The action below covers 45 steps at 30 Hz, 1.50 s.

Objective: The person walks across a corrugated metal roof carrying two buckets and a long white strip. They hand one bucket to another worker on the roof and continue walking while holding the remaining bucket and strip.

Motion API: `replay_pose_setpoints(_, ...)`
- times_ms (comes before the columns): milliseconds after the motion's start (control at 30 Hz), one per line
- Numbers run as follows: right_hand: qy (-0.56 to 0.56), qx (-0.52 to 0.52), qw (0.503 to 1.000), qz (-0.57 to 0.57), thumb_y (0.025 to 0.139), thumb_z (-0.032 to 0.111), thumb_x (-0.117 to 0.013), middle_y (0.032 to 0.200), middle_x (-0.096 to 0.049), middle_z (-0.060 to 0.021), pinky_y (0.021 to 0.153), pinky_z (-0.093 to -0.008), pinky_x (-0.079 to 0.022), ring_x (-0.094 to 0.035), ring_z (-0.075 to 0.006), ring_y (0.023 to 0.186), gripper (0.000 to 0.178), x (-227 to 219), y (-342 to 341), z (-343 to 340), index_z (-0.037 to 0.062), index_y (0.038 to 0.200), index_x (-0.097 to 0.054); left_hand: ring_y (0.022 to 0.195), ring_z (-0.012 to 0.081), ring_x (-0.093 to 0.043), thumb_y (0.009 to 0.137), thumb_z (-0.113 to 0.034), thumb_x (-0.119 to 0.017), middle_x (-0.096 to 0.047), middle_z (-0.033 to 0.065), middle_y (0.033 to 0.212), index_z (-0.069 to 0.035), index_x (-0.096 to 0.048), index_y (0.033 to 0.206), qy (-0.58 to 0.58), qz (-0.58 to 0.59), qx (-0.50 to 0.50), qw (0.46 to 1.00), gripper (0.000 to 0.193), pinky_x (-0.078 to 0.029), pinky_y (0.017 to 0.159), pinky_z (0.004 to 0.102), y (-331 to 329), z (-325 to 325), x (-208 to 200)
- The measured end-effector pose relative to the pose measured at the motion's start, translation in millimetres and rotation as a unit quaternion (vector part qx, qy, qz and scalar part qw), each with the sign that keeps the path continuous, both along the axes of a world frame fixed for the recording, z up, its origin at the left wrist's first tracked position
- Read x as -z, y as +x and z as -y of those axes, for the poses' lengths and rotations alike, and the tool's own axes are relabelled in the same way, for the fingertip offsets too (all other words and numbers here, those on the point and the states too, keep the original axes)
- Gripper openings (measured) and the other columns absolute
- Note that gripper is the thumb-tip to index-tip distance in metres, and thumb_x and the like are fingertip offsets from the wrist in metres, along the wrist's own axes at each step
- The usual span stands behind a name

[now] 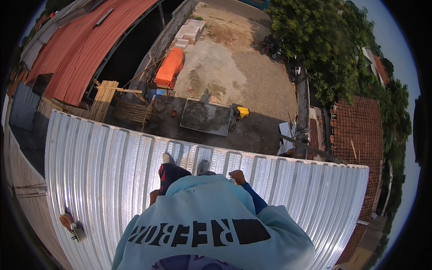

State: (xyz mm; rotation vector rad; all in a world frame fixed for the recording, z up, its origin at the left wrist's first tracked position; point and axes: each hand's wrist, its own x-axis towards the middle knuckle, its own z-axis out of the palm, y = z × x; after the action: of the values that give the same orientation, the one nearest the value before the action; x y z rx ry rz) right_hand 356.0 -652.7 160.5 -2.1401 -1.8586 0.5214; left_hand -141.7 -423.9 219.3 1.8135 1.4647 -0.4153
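Under me spreads a ribbed silver metal deck (112, 180), and my feet in grey shoes stand close to its far edge. My right hand (237, 177), below a blue sleeve, is curled closed just above the deck, right of my knees. A small pale bit shows beneath its fingers, too little to identify. Beside my left thigh, my left hand (154, 196) shows only in part; my light-blue top and leg hide its fingers, so its grip cannot be made out.
A brown round item with a grey piece (74, 227) lies on the deck at left. Beyond the edge is a drop to a yard with a mortar tray (206, 117), a yellow machine (243, 112), an orange tarp (170, 67) and stacked timber (103, 100). A tiled roof (357, 135) adjoins at right.
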Motion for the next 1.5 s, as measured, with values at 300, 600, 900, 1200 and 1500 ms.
replay_pose_setpoints(300, -0.001, -0.009, 1.000, 0.025, 0.078, 0.019, -0.059, 0.062, -0.061, -0.0118, 0.055, -0.0457, -0.047, -0.063, -0.0300, 0.061, 0.011, -10.0, -8.3, 2.0, 0.0114, 0.074, -0.066, 0.094, 0.0299, -0.066, 0.084, -0.024, -0.054, -0.068, 0.0148, 0.099, -0.011, -0.069, 0.106, -0.009, 0.002, 0.018, 1.000, 0.030, -0.053, 0.082, 0.0376, 12.3, -9.3, 1.7)
replay_pose_setpoints(600, -0.039, 0.003, 0.995, 0.092, 0.081, 0.025, -0.059, 0.060, -0.058, -0.0080, 0.053, -0.0448, -0.045, -0.061, -0.0289, 0.060, 0.014, 6.5, -6.6, 0.5, 0.0135, 0.075, -0.064, 0.094, 0.0298, -0.066, 0.083, -0.023, -0.054, -0.068, 0.0147, 0.100, -0.011, -0.069, 0.106, -0.011, 0.009, 0.040, 0.999, 0.030, -0.053, 0.083, 0.0373, 31.7, -23.7, 9.2)
replay_pose_setpoints(900, -0.043, 0.025, 0.995, 0.081, 0.078, 0.019, -0.060, 0.064, -0.060, -0.0087, 0.056, -0.0454, -0.047, -0.063, -0.0306, 0.065, 0.007, 8.8, -10.5, -2.4, 0.0132, 0.076, -0.064, 0.095, 0.0296, -0.066, 0.083, -0.023, -0.055, -0.068, 0.0147, 0.101, -0.011, -0.069, 0.106, -0.004, 0.014, 0.067, 0.998, 0.030, -0.053, 0.084, 0.0369, 37.5, -35.4, 10.1)
replay_pose_setpoints(1200, -0.144, 0.208, 0.965, -0.065, 0.078, 0.041, -0.057, 0.079, -0.067, -0.0193, 0.071, -0.0486, -0.051, -0.063, -0.0386, 0.075, 0.042, 26.1, -20.8, -4.1, 0.0010, 0.070, -0.067, 0.096, 0.0295, -0.066, 0.083, -0.022, -0.055, -0.068, 0.0146, 0.102, -0.011, -0.069, 0.107, 0.020, 0.021, 0.101, 0.994, 0.030, -0.052, 0.084, 0.0365, 13.6, -33.6, 17.2)
replay_pose_setpoints(1500, -0.152, 0.119, 0.981, -0.004, 0.071, 0.024, -0.064, 0.073, -0.066, -0.0106, 0.064, -0.0447, -0.052, -0.066, -0.0314, 0.072, 0.018, -23.3, -33.1, 19.1, 0.0096, 0.080, -0.069, 0.096, 0.0294, -0.066, 0.082, -0.022, -0.055, -0.068, 0.0146, 0.102, -0.011, -0.069, 0.107, 0.007, 0.005, 0.109, 0.994, 0.030, -0.052, 0.085, 0.0362, -13.3, -17.5, 2.5)
